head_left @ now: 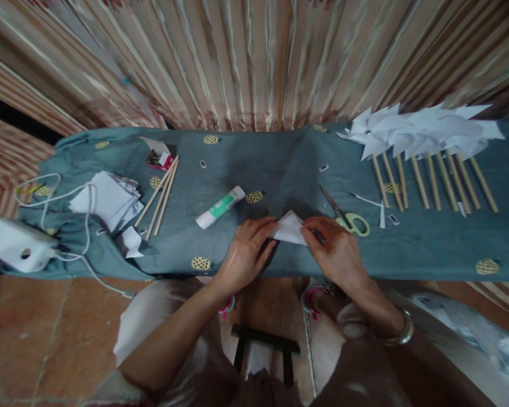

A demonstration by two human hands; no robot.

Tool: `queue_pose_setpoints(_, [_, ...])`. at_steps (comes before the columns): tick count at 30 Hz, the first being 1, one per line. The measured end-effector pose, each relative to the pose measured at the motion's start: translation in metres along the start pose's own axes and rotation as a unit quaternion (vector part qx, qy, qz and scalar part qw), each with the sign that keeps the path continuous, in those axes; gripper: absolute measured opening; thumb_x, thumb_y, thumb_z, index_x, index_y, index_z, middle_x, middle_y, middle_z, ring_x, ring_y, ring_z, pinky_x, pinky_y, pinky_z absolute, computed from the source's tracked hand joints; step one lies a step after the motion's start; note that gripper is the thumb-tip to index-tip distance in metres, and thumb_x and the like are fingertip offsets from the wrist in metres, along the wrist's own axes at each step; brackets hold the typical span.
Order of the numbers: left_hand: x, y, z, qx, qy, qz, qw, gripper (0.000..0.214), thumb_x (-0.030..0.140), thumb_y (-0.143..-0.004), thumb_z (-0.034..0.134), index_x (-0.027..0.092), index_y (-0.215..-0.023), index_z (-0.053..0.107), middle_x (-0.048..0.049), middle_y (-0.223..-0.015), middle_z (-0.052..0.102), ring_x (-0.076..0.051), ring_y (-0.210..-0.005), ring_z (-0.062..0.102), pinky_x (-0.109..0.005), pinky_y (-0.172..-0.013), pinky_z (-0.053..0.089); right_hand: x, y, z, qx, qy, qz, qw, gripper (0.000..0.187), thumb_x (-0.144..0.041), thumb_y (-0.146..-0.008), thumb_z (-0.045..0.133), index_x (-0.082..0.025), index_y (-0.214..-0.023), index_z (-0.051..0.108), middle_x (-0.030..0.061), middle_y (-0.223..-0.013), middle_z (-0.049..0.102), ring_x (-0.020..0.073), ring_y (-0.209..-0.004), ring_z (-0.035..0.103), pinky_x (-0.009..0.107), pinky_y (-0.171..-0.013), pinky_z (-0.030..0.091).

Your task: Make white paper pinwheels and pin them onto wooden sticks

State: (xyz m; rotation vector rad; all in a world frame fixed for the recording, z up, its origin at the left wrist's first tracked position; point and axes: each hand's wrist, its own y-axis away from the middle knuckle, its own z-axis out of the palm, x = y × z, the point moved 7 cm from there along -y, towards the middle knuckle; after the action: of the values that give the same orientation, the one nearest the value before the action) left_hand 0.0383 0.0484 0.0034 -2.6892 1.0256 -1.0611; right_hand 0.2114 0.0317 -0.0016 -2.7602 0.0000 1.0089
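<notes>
Between my hands lies a small sheet of white paper (289,229), folded into a triangle, near the front edge of the cloth-covered table. My left hand (250,249) pinches its left corner between thumb and fingers. The right corner is gripped by my right hand (333,249). Just beyond my right hand rest scissors (351,220) with pale green handles, blades apart. A glue stick (221,207) with a green label lies to the left, beyond my left hand.
White paper pinwheels (428,133) on wooden sticks lie in a row at the right. At the left are a stack of white paper squares (108,198), loose wooden sticks (163,195), a small red box (159,158) and a white power adapter (19,246) with cables. A curtain (254,68) hangs behind.
</notes>
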Motion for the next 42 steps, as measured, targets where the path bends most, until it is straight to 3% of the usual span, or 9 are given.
queue_pose_setpoints(5, [0.024,0.005,0.013,-0.023,-0.081,0.109,0.990,0.037,0.016,-0.098,0.046,0.013,-0.135,0.051,-0.0150,-0.140,0.058,-0.027,-0.138,0.045,-0.052,-0.112,0.040,-0.002,-0.002,0.000,0.004,0.021,-0.003,1.000,0.020,-0.026,-0.093,0.052,-0.022,-0.076,0.063,0.0065,-0.085,0.071,0.0227,-0.080,0.065,0.036,-0.077,0.049])
queue_pose_setpoints(8, [0.032,0.013,0.025,-0.056,-0.106,0.132,0.984,0.039,0.019,-0.099,0.044,0.010,-0.137,0.048,-0.0156,-0.144,0.055,-0.027,-0.143,0.040,-0.054,-0.117,0.034,-0.002,-0.004,0.000,0.007,0.029,-0.001,1.000,0.020,-0.026,-0.092,0.053,-0.022,-0.075,0.062,0.0068,-0.084,0.071,0.0233,-0.080,0.065,0.037,-0.077,0.050])
queue_pose_setpoints(15, [0.027,0.019,0.038,-0.101,-0.106,0.116,0.982,0.050,0.029,-0.101,0.042,0.010,-0.146,0.037,-0.0176,-0.150,0.047,-0.028,-0.147,0.032,-0.053,-0.118,0.034,0.000,-0.006,0.000,0.031,0.036,-0.007,0.999,0.019,-0.027,-0.091,0.052,-0.023,-0.077,0.064,0.0081,-0.092,0.073,0.0259,-0.090,0.067,0.041,-0.084,0.052])
queue_pose_setpoints(42, [0.031,0.019,0.042,-0.123,-0.116,0.100,0.981,0.048,0.034,-0.101,0.041,0.008,-0.141,0.045,-0.0174,-0.149,0.049,-0.030,-0.144,0.039,-0.051,-0.116,0.035,-0.001,-0.009,0.001,0.033,0.070,-0.014,0.997,0.023,-0.030,-0.093,0.052,-0.023,-0.075,0.063,0.0088,-0.091,0.071,0.0262,-0.087,0.064,0.044,-0.082,0.052])
